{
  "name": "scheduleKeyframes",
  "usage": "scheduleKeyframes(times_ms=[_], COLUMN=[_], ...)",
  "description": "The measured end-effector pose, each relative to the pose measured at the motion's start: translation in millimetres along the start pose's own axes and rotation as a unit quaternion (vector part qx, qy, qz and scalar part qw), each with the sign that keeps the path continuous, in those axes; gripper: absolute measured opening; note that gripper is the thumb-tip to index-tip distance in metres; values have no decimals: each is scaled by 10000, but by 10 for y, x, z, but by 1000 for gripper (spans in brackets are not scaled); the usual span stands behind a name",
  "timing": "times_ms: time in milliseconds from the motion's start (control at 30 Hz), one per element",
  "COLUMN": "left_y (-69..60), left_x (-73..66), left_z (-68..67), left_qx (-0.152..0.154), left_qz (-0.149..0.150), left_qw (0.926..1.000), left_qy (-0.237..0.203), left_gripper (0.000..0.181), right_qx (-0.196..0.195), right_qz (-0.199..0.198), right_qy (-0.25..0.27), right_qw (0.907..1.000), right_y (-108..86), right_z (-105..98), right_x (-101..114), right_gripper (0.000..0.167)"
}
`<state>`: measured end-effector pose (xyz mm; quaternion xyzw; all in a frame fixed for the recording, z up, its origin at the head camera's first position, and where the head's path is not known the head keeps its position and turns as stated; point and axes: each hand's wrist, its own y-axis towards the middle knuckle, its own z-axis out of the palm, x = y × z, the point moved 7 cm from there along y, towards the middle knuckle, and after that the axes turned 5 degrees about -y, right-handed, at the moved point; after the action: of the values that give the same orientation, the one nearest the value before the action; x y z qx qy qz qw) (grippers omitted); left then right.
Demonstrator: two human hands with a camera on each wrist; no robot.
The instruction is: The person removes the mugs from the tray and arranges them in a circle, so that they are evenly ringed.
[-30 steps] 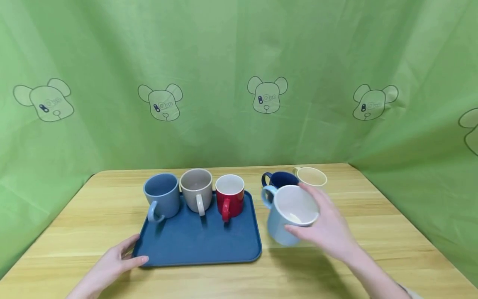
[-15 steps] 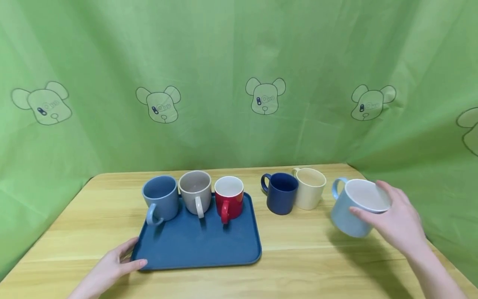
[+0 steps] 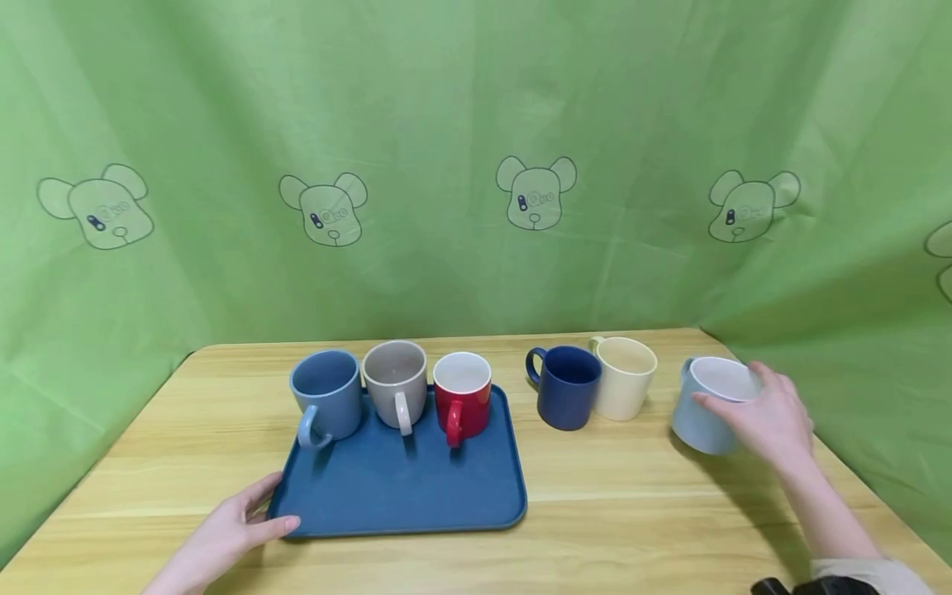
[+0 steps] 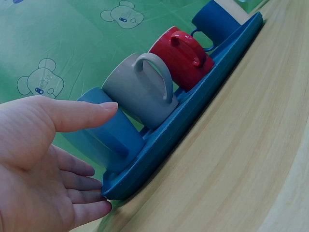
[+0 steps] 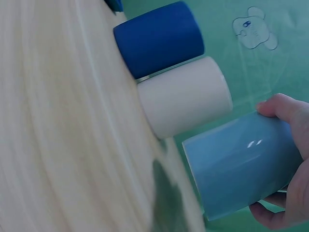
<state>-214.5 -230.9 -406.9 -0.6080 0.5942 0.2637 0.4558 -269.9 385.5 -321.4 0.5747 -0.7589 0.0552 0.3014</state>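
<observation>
A light blue mug [image 3: 702, 417] is gripped around its body near the rim by my right hand [image 3: 769, 417], over the right part of the table. In the right wrist view the light blue mug [image 5: 241, 162] is between thumb and fingers, tilted, beside a cream mug [image 5: 186, 99]. At the left front corner of a dark blue tray [image 3: 409, 496], my left hand [image 3: 226, 533] touches the edge with relaxed fingers. On the tray's back part stand a blue mug [image 3: 338, 401], a grey mug [image 3: 394, 376] and a red mug [image 3: 472, 405], handles facing the front.
A navy mug [image 3: 568, 397] and the cream mug stand close together on the wooden table [image 3: 617, 529], between the tray and the light blue mug. Behind and beside the table hangs a green cloth [image 3: 431, 273] with bear-head drawings.
My right hand has carried the light blue mug from beside the tray to the right, past the navy and cream mugs, and most recently lower. My left hand has stayed at the tray's corner.
</observation>
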Motion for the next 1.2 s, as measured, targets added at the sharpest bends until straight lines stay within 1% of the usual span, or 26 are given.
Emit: scheduleKeyframes(times_ms=[200,467,700,933,1133,1200], left_y=[-5,7,2,1,6,7], left_x=[-12,-1,-18,-35,-21,-20], left_z=[0,1,8,11,8,6], left_qx=[-15,-15,-6,-1,-12,-9], left_qz=[82,-14,-18,-20,-151,-132], left_qw=[9999,10000,10000,10000,9998,9999], left_qy=[83,82,84,83,100,98], left_gripper=[82,82,82,82,83,83], right_qx=[-6,-103,-216,-171,-72,-45], right_qz=[21,-108,-201,-258,-410,-425], right_qy=[13,0,-173,-266,-317,-295], right_qw=[10000,9999,9994,9992,9986,9986], right_y=[34,41,29,28,14,3], right_z=[132,266,306,348,345,347], right_x=[-14,26,103,145,234,244], right_gripper=[98,96,95,101,104,104])
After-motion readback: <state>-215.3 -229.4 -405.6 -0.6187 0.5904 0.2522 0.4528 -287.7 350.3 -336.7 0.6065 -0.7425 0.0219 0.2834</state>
